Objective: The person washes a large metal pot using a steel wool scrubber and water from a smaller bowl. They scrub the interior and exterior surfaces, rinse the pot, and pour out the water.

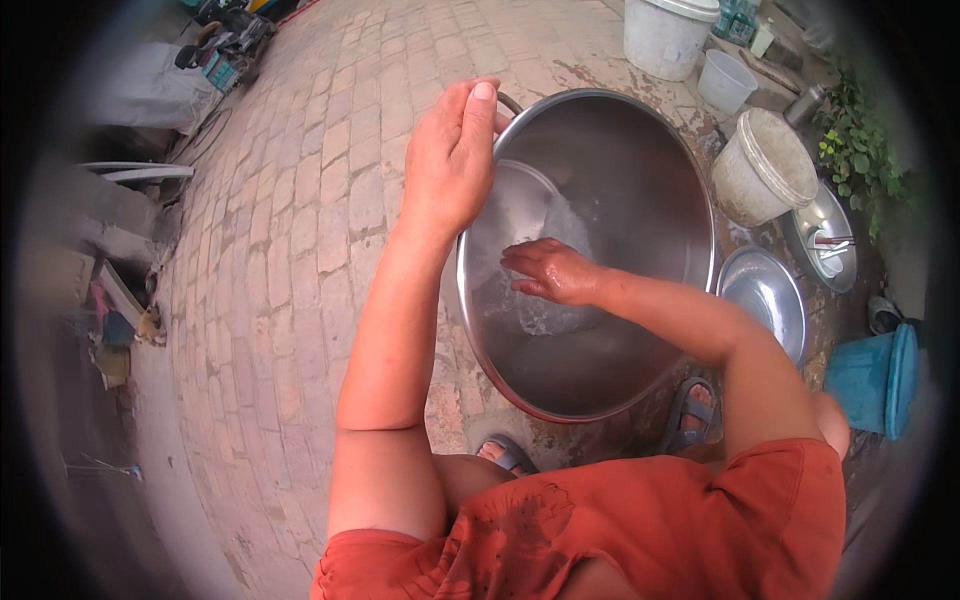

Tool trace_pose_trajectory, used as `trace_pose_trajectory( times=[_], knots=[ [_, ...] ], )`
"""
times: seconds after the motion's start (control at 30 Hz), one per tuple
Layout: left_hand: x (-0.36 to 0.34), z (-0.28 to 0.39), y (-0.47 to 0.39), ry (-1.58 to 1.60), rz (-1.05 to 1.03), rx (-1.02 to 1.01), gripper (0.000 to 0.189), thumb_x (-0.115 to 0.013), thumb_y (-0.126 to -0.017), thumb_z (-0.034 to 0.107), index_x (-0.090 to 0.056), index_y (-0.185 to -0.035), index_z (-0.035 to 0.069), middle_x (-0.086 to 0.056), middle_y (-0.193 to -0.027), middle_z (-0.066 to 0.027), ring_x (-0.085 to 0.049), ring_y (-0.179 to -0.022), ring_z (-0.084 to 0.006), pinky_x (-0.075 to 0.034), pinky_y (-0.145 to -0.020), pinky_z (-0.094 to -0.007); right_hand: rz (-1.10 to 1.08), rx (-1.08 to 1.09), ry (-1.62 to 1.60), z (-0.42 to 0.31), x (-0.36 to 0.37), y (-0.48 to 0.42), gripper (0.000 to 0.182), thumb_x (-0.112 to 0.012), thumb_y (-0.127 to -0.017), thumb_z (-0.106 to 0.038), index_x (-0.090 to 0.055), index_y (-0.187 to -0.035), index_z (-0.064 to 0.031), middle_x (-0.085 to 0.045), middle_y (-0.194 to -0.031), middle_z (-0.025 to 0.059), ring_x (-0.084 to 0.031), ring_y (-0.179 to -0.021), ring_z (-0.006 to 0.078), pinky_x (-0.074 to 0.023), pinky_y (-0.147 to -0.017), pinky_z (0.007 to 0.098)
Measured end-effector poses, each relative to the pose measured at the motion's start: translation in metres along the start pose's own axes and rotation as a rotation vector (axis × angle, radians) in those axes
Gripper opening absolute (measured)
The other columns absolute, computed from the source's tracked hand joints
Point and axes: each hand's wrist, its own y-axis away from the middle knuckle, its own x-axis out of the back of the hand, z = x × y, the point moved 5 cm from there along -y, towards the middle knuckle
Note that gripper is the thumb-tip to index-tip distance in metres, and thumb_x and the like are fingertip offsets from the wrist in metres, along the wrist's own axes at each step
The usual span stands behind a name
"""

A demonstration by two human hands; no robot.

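A large, deep stainless steel pot (645,195) tilts in front of me, its mouth facing up towards me. My left hand (452,154) grips the pot at its far left rim, where a metal loop handle (510,103) shows beside the fingers. Inside the pot is my right hand (553,271), wet, with its fingers a little apart and no object in it. Clear, rippling water (559,315) lies below that hand against the metal. The fingers' far side on the handle is partly hidden.
Right of the pot are a shallow metal basin (763,296), a dirty white bucket (757,169), a metal basin holding a bowl and chopsticks (829,244), and a teal bucket (862,379). A lidded white bucket (667,41) stands beyond. Brick paving (300,262) stretches left.
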Motion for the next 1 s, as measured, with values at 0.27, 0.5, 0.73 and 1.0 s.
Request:
trace_pose_trajectory(
  times=[0.27,0.5,0.73,1.0],
  knots=[
    [0.009,-0.011,-0.008,0.250,0.084,0.082,0.060,-0.027,-0.098,0.044,-0.051,-0.114,-0.008,-0.041,-0.057,0.0024,-0.037,-0.055,-0.0067,-0.031,-0.052,-0.0221,0.576,0.572,0.376,-0.030,0.169,-0.093,0.036,-0.055,-0.085,-0.039,-0.056,-0.107,-0.0109,-0.058,-0.096,0.0037,-0.056,-0.089,0.0244,-0.0485,-0.074,0.0339],
    [0.059,-0.043,-0.003,0.089,0.268,0.079,0.054,-0.032,-0.097,0.041,-0.051,-0.115,-0.007,-0.037,-0.053,0.0029,-0.033,-0.053,-0.0060,-0.027,-0.050,-0.0207,0.491,-0.367,0.537,0.094,0.189,-0.024,0.036,-0.040,-0.094,-0.042,-0.046,-0.088,-0.0066,-0.061,-0.074,0.0149,-0.057,-0.070,0.0401,-0.0449,-0.060,0.0467],
    [0.056,-0.075,-0.001,0.818,0.604,0.359,0.013,-0.058,-0.086,0.010,-0.052,-0.091,0.000,-0.051,-0.077,-0.0019,-0.041,-0.057,-0.0035,-0.025,-0.039,-0.0170,0.116,-0.839,0.263,0.092,0.130,0.168,0.038,-0.037,-0.095,-0.036,-0.049,-0.085,-0.0023,-0.056,-0.075,0.0263,-0.053,-0.078,0.0466,-0.0396,-0.066,0.0523],
    [0.041,-0.053,-0.001,0.928,0.136,0.471,0.037,-0.060,-0.082,0.015,-0.055,-0.112,-0.006,-0.047,-0.073,0.0005,-0.021,-0.043,-0.0001,-0.018,-0.035,-0.0158,-0.066,-0.427,0.117,0.102,0.083,0.052,0.017,-0.053,-0.086,-0.017,-0.050,-0.080,-0.0018,-0.056,-0.070,0.0218,-0.054,-0.073,0.0423,-0.0406,-0.062,0.0478]
  ],
)
